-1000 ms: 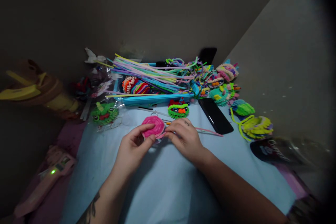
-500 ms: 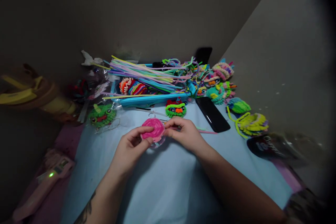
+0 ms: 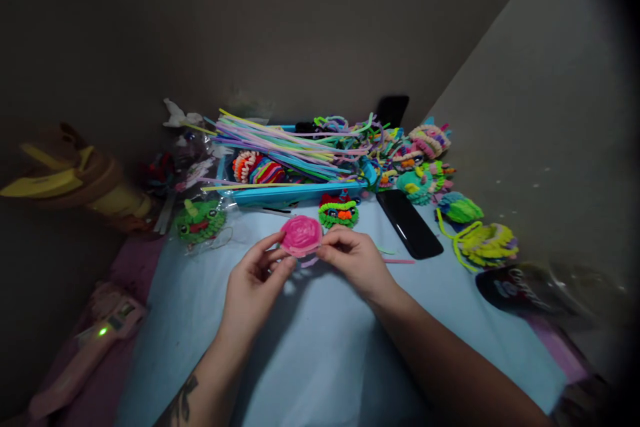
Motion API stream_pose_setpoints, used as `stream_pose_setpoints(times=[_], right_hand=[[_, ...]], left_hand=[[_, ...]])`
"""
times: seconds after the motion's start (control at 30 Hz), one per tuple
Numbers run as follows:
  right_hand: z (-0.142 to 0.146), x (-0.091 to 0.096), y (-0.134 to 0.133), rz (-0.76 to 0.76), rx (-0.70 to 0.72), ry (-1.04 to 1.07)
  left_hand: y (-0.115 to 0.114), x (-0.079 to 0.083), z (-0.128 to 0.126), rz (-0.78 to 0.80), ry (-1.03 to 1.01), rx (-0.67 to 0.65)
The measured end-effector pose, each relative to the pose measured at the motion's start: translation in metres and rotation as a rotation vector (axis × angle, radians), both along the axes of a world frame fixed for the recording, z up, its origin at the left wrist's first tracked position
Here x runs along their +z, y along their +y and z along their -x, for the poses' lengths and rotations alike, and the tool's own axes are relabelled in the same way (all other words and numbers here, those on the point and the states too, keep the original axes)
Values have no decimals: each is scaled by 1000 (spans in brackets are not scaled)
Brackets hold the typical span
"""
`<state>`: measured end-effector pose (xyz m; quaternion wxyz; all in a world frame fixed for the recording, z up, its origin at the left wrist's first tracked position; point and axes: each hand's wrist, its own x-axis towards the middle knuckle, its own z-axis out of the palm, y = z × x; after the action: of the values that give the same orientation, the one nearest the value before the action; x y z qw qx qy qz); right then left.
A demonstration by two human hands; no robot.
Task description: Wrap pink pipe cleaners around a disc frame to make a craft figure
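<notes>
A round pink pipe-cleaner piece [image 3: 302, 236], coiled in a spiral, is held above the light blue cloth [image 3: 310, 360]. My left hand [image 3: 260, 275] grips its left edge between thumb and fingers. At the right edge, my right hand [image 3: 354, 259] pinches with thumb and forefinger; exactly what lies between those fingertips is too small to make out. A pale purple strand [image 3: 310, 261] shows under the pink piece. Just behind stands a green and red pipe-cleaner figure [image 3: 339, 211] with eyes and an orange mouth.
At the back, a blue tray [image 3: 300, 193] carries many loose pipe cleaners [image 3: 280, 137]. A black phone [image 3: 410, 223] lies to the right, near a yellow-green pipe-cleaner piece [image 3: 485, 245] and a dark-labelled cup [image 3: 520, 287]. Leftward are a bagged green figure [image 3: 200, 220] and a pink device [image 3: 90, 353].
The pink piece has turned in my hands, and my left thumb and fingers have shifted from its face to its edge. The metal ring seen behind it before is now hidden.
</notes>
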<state>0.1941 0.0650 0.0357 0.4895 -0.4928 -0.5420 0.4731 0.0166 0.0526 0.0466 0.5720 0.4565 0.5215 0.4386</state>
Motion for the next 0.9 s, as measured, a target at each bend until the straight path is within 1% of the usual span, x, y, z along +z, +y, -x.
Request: stream_pose_setpoints(times=[0.07, 0.13, 0.3, 0.4, 0.53, 0.6, 0.67, 0.77, 0.9], right_hand=[[2, 0, -1, 2, 19, -14], [3, 0, -1, -1, 27, -20], [5, 0, -3, -24, 28, -61], [5, 1, -5, -37, 40, -89], [7, 1, -6, -36, 43, -113], [7, 1, -6, -35, 40, -119], [6, 3, -6, -36, 39, -116], [3, 5, -5, -32, 54, -112], [0, 6, -3, -29, 92, -123]], left_hand=[[0, 0, 0, 58, -122, -1], [0, 0, 0, 77, -137, 27], [-1, -2, 1, 67, -86, 84], [-2, -1, 1, 36, -19, 126], [-6, 2, -1, -24, 85, 172], [-6, 4, -1, -28, 103, 178], [-5, 6, -1, -6, 71, 153], [-1, 8, 2, 43, -40, 74], [4, 5, 6, 81, -146, -6]])
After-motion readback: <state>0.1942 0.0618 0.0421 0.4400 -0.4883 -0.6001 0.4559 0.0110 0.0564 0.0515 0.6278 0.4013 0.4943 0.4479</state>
